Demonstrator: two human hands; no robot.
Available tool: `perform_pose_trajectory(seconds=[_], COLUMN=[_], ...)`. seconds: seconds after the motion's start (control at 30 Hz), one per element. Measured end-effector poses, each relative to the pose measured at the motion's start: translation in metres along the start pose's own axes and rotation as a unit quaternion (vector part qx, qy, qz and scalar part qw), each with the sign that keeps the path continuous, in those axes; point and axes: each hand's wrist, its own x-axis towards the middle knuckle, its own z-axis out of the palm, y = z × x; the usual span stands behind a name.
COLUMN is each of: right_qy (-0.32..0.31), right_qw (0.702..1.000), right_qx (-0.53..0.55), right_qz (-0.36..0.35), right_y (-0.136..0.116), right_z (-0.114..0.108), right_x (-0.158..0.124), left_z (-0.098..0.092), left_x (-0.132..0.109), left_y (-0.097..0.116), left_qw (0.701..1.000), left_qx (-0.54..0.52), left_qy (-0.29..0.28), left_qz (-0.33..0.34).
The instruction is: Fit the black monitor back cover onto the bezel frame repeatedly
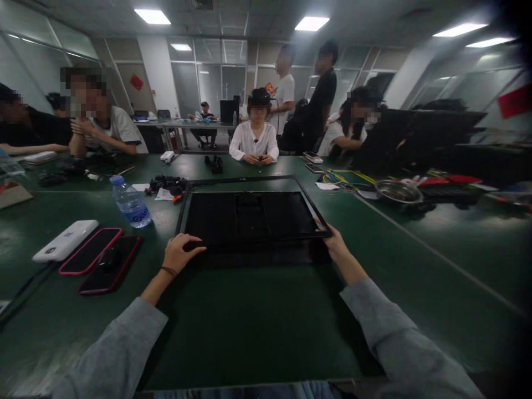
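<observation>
A large flat black panel (pixel 249 219) lies on the green table (pixel 257 321) in front of me, with a thin black frame (pixel 245 179) around its far side. My left hand (pixel 179 252) grips the panel's near left corner, fingers curled over its edge. My right hand (pixel 334 239) holds the near right corner, its fingers wrapped on the edge and partly hidden. Both of my arms wear grey sleeves, and a dark band circles my left wrist.
To the left lie two red-edged phones (pixel 100 260), a white power bank (pixel 65 240) and a water bottle (pixel 131 202). A metal bowl (pixel 398 191) and coloured cables (pixel 344 177) sit at the right. Small black parts (pixel 168 184) lie beyond the panel. Several people sit or stand across the table.
</observation>
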Motion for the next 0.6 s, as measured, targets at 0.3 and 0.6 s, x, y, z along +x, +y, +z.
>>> perform_pose_trajectory(seconds=[0.3, 0.6], right_qy=[0.035, -0.008], right_qw=[0.99, 0.993], right_qx=[0.097, -0.077], right_qz=[0.094, -0.093], right_y=[0.003, 0.0], right_z=[-0.025, -0.018], right_x=[0.008, 0.003], left_z=[0.004, -0.005], left_x=[-0.003, -0.01], left_y=[0.011, 0.022], left_qw=[0.998, 0.991], left_qx=[0.025, 0.06], left_qy=[-0.049, -0.105], left_qz=[0.035, 0.049])
